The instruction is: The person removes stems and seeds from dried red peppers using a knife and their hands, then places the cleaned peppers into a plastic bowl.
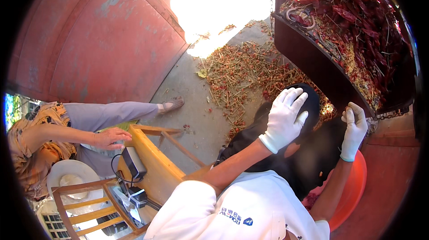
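Observation:
Both my hands wear white gloves. My left hand is raised over my dark-clad knee, its fingers stretched out, the thumb apart, and nothing in it. By the lower edge of a dark metal bin, my right hand is closed, with fingers bent toward the thumb. Whatever it may pinch is too small to make out. Dried red chillies are heaped in the bin, with loose yellow seeds along its near side. Partly hidden by my right forearm is an orange-red basin with some dark red stuff inside.
Chilli stems litter the concrete floor. Another person's hand reaches over a wooden chair on the left, near a small dark device with cables. A white hat lies beside a slatted wooden frame. A red metal door stands behind.

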A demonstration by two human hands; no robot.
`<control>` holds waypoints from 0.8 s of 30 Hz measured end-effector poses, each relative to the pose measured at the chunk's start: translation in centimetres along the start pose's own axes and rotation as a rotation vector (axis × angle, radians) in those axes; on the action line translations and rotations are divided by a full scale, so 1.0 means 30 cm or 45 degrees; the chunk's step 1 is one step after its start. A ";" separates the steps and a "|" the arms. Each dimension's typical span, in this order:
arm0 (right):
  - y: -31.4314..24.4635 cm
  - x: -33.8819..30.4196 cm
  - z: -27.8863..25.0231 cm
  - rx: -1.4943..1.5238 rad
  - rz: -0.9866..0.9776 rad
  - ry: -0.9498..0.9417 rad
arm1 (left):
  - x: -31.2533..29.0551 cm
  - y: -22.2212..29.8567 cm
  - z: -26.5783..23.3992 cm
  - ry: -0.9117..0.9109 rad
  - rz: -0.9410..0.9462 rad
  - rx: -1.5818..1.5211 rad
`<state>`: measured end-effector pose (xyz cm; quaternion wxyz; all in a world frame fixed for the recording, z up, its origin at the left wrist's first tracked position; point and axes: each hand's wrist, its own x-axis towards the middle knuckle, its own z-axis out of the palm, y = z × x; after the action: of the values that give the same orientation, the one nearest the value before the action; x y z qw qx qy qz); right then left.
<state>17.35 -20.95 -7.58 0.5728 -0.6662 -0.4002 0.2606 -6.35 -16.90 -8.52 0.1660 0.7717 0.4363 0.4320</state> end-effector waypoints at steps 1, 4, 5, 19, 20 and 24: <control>0.003 0.000 0.000 0.014 -0.004 -0.005 | 0.005 0.015 -0.012 0.013 0.012 0.008; -0.001 -0.002 0.004 0.002 -0.005 -0.012 | -0.011 0.015 -0.017 0.027 0.014 0.004; 0.004 -0.001 0.001 -0.001 0.007 -0.003 | -0.014 0.011 -0.014 0.025 0.014 -0.002; 0.008 0.003 -0.010 -0.014 0.047 0.032 | -0.024 -0.004 0.007 0.023 0.024 -0.020; 0.010 0.003 -0.010 -0.006 0.047 0.029 | -0.024 -0.006 0.007 0.022 0.025 -0.015; 0.002 0.001 -0.002 -0.014 0.050 0.036 | -0.020 -0.009 0.009 0.015 0.030 -0.003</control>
<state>17.42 -20.95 -7.62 0.5695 -0.6807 -0.3802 0.2602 -6.43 -17.21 -9.16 0.1592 0.7741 0.4277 0.4388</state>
